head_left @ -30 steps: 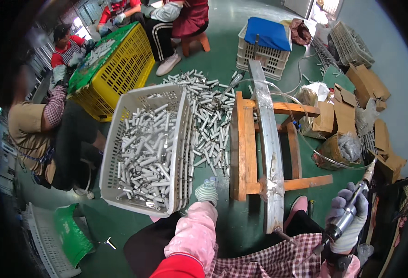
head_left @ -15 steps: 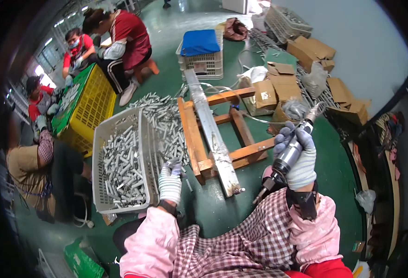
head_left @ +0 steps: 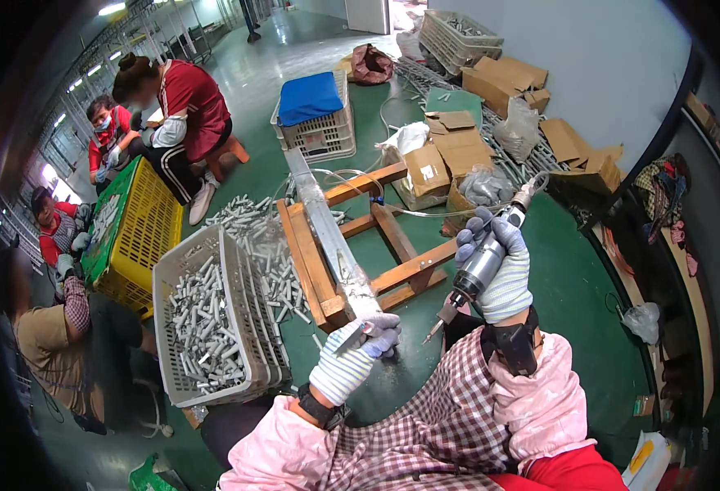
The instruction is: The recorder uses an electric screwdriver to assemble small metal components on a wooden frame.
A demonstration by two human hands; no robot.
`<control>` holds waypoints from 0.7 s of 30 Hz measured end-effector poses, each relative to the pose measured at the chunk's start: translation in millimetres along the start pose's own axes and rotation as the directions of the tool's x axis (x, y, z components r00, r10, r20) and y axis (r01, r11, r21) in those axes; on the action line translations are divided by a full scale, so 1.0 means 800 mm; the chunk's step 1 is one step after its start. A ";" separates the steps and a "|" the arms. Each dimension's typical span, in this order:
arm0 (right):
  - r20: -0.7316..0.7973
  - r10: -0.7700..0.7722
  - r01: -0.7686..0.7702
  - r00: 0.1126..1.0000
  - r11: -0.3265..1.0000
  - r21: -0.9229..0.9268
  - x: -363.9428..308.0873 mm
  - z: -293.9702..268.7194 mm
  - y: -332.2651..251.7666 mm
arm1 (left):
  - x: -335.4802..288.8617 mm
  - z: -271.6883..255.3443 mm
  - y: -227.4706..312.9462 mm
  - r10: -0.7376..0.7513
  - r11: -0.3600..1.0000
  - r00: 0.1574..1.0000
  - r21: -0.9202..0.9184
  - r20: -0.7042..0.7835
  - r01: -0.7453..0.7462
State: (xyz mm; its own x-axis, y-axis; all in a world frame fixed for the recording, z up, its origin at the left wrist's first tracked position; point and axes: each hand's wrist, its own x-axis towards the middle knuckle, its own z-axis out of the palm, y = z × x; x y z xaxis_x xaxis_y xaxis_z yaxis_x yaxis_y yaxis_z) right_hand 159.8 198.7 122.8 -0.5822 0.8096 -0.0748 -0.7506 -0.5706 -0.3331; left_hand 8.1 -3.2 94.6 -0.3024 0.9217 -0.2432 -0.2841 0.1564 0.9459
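Observation:
My left hand (head_left: 352, 356), in a striped glove, is closed at the near end of a long metal bar (head_left: 327, 233). A small grey tube (head_left: 353, 339) shows between its fingers, partly hidden by them. The bar lies across a wooden frame (head_left: 392, 233) on the floor. On the right, my right hand (head_left: 509, 274), gloved too, grips an air screwdriver (head_left: 480, 266). Its bit points down and to the left, apart from the bar, and a clear hose runs from its upper end. Left of the bar stands a grey plastic crate (head_left: 249, 327) full of similar small tubes.
Loose tubes (head_left: 274, 278) lie heaped on the floor between crate and frame. Several co-workers sit at the left around a yellow crate (head_left: 151, 237). A crate with a blue cover (head_left: 309, 98) stands beyond the frame. Cardboard boxes (head_left: 458, 151) and metal racks line the wall.
My left hand has moved right, from beside the crate to the bar's near end. The air screwdriver has shifted slightly left in view. The whole view has also shifted.

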 end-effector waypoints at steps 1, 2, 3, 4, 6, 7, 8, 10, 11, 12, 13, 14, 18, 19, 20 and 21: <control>-0.005 -0.004 0.004 1.000 1.000 -0.002 0.001 -0.001 -0.002 | 0.001 0.001 0.001 0.026 0.984 1.000 0.177 0.007 -0.026; -0.003 -0.005 0.005 1.000 1.000 0.002 0.002 0.000 -0.003 | 0.002 0.003 0.001 0.022 0.984 1.000 0.178 0.008 -0.023; -0.007 -0.006 0.006 1.000 1.000 0.003 0.003 0.000 -0.002 | 0.004 0.005 0.000 0.032 0.984 0.999 0.178 0.006 -0.033; 0.005 -0.003 0.003 1.000 1.000 0.009 0.003 0.001 -0.002 | 0.006 0.008 -0.002 0.042 0.983 0.999 0.176 0.005 -0.043; 0.018 0.002 -0.003 1.000 1.000 0.015 0.003 0.004 -0.002 | 0.009 0.010 -0.009 0.090 0.973 0.996 0.215 -0.005 -0.087; 0.027 0.004 -0.005 1.000 1.000 0.025 0.003 0.006 -0.002 | 0.011 0.008 -0.016 0.089 0.973 0.996 0.213 -0.004 -0.086; 0.036 0.008 -0.009 0.999 0.999 0.035 0.002 0.007 -0.001 | 0.012 0.004 -0.024 0.132 0.953 0.991 0.271 0.020 -0.133; 0.035 -0.002 0.001 0.999 0.999 0.042 0.001 0.010 -0.002 | 0.017 -0.004 -0.044 0.156 0.897 0.987 0.411 0.047 -0.161; 0.037 -0.011 0.009 0.999 0.999 0.051 0.001 0.013 -0.001 | 0.017 -0.005 -0.050 0.158 0.898 0.987 0.408 0.044 -0.162; 0.024 -0.026 0.025 0.999 0.999 0.022 -0.002 0.019 0.000 | 0.017 -0.005 -0.055 0.167 0.871 0.986 0.465 0.025 -0.159; 0.051 -0.017 0.016 0.999 1.000 0.016 -0.003 0.021 0.001 | 0.018 -0.006 -0.059 0.177 0.841 0.984 0.519 0.006 -0.154; 0.062 -0.033 0.033 0.998 0.999 0.001 -0.006 0.028 -0.001 | 0.018 -0.007 -0.063 0.170 0.857 0.985 0.493 0.000 -0.148; 0.246 -0.145 0.168 0.958 0.983 -0.074 -0.020 0.063 -0.004 | 0.018 -0.014 -0.068 0.201 0.783 0.980 0.599 0.011 -0.167; 0.291 -0.176 0.208 0.940 0.975 -0.081 -0.029 0.082 0.001 | 0.017 -0.012 -0.066 0.212 0.778 0.977 0.600 0.028 -0.186; 0.342 -0.223 0.298 0.913 0.936 -0.186 -0.038 0.095 0.001 | 0.018 -0.008 -0.062 0.225 0.773 0.973 0.598 0.054 -0.212; 0.378 -0.254 0.361 0.890 0.900 -0.246 -0.047 0.107 0.009 | 0.016 -0.008 -0.058 0.226 0.779 0.973 0.591 0.046 -0.209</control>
State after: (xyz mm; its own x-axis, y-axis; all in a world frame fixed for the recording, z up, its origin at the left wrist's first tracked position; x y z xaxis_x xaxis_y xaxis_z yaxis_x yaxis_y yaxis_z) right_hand 149.2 152.4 203.2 -0.4459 0.8134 0.3737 -0.8087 -0.1871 -0.5577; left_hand 12.1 -1.1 46.4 -0.3167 0.9484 -0.0132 0.3797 0.1395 0.9145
